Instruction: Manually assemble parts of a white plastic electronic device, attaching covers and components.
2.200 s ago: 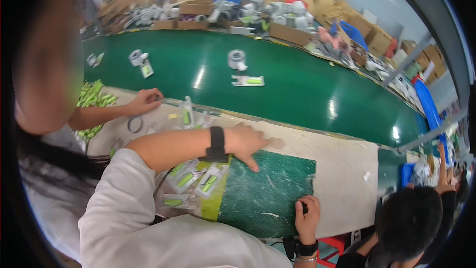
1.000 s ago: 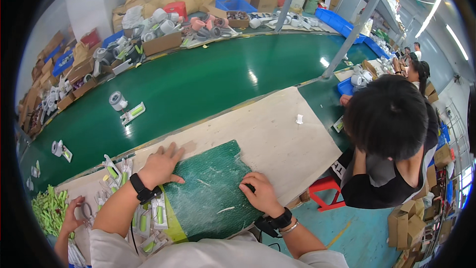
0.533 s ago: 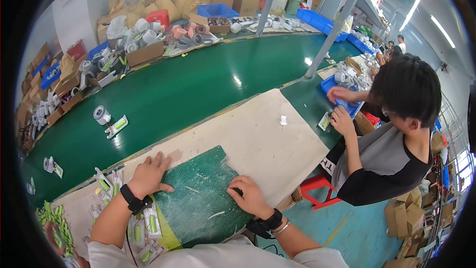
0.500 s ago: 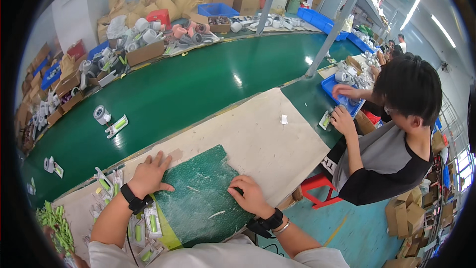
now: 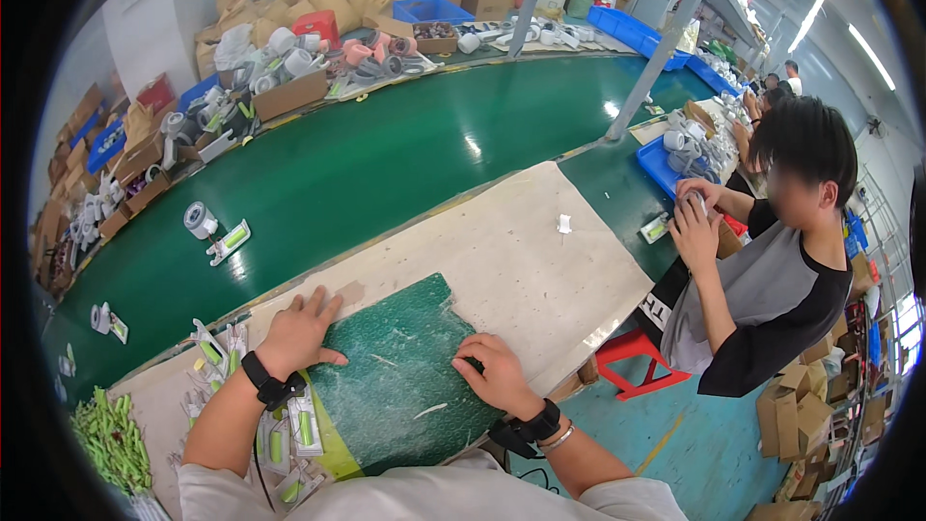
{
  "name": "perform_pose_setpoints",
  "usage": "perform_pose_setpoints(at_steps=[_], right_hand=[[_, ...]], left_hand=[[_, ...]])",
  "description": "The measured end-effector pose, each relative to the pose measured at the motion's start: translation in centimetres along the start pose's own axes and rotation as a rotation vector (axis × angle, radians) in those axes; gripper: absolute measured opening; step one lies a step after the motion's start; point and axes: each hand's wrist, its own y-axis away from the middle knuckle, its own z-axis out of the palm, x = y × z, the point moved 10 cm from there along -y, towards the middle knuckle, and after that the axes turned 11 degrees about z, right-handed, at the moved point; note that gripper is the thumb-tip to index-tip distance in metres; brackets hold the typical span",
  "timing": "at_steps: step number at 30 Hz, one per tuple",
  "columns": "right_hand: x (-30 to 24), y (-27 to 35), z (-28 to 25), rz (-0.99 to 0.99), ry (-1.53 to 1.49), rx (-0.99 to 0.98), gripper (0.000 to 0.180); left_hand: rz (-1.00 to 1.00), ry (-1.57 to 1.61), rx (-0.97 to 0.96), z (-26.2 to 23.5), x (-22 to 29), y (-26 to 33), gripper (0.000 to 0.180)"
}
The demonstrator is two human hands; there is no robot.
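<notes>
My left hand [image 5: 297, 336] rests palm down on the worktop's beige sheet, at the upper left edge of a worn dark green mat [image 5: 395, 396]. Its fingers are spread and it holds nothing. Over the mat's right edge lies my right hand [image 5: 497, 374], fingers loosely bent, with a gap between thumb and index finger and no object seen in it. Beside my left wrist are several white plastic parts with light green cylinders [image 5: 305, 425]. A yellow-green sheet [image 5: 333, 429] shows from under the mat's left side.
Beyond the worktop runs a green conveyor belt [image 5: 386, 145], carrying a white round housing [image 5: 200, 220] and a white-green part [image 5: 230, 242]. Green pieces [image 5: 111, 439] are heaped at lower left. A small white piece [image 5: 564, 224] lies right. A co-worker [image 5: 772, 280] sits beside a blue tray [image 5: 659, 166].
My hands keep their places on the mat and worktop; the view has shifted slightly. The co-worker's hands have come together, raised around a small grey object beside the blue tray.
</notes>
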Motion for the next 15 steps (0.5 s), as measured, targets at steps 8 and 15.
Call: perform_pose_setpoints(at_steps=[8, 15], right_hand=[[0.10, 0.06, -0.10, -0.004, 0.002, 0.006, 0.009], [0.11, -0.04, -0.10, 0.014, 0.014, -0.008, 0.009]], left_hand=[[-0.011, -0.001, -0.016, 0.05, 0.05, -0.11, 0.101], [-0.017, -0.001, -0.028, 0.28, -0.10, -0.15, 0.101]])
